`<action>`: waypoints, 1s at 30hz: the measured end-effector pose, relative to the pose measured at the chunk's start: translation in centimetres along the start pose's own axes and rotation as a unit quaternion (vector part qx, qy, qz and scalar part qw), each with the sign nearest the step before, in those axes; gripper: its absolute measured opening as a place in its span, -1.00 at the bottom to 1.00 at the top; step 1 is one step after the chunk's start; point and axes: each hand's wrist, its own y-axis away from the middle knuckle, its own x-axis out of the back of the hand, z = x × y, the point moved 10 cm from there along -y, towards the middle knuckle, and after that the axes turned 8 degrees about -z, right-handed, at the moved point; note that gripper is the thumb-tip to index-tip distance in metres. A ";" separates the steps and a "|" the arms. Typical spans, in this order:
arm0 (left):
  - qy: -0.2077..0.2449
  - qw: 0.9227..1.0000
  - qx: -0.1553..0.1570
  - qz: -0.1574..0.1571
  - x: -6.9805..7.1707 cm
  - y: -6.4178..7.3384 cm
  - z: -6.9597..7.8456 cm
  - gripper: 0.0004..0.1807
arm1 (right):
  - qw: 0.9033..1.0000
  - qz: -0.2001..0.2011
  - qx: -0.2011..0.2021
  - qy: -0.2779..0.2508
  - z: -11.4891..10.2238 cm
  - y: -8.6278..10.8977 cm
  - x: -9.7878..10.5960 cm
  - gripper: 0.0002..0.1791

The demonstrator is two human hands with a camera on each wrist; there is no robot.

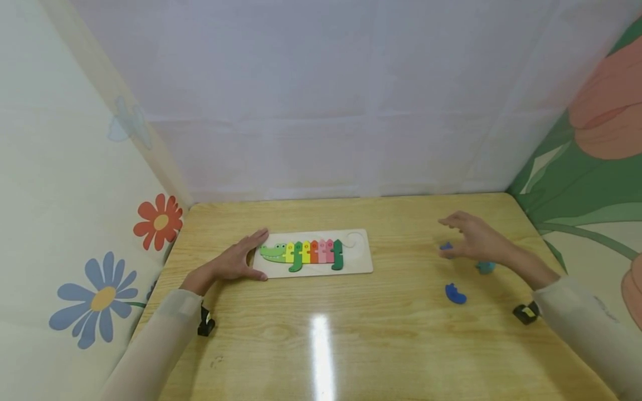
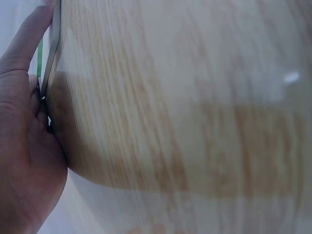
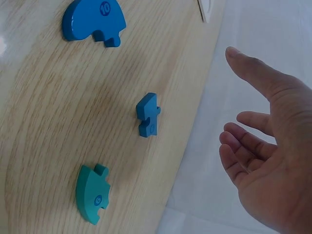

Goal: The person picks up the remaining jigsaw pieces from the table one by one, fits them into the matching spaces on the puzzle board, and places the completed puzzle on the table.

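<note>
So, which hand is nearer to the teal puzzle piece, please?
Right. The right hand hovers near the teal piece; the left hand is farther away, holding the left end of the crocodile board.

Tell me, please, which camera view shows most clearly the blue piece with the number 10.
The right wrist view: the blue piece appears large there and its number is readable, though it reaches the picture's top edge. The head view shows it small, with no readable number. The left wrist view does not show it.
</note>
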 end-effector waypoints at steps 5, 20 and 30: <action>-0.001 1.000 0.000 -0.001 0.0 0.0 0.0 0.35 | 1.000 0.000 0.005 0.012 0.2 0.4 -0.1 -0.04; 0.002 1.000 0.006 0.001 0.1 0.1 0.1 0.34 | 1.000 0.022 0.010 0.012 2.2 0.8 -1.5 -0.02; 0.000 1.000 -0.003 0.008 0.1 0.1 0.1 0.34 | 0.999 0.027 -0.015 0.018 3.5 1.1 -2.2 -0.01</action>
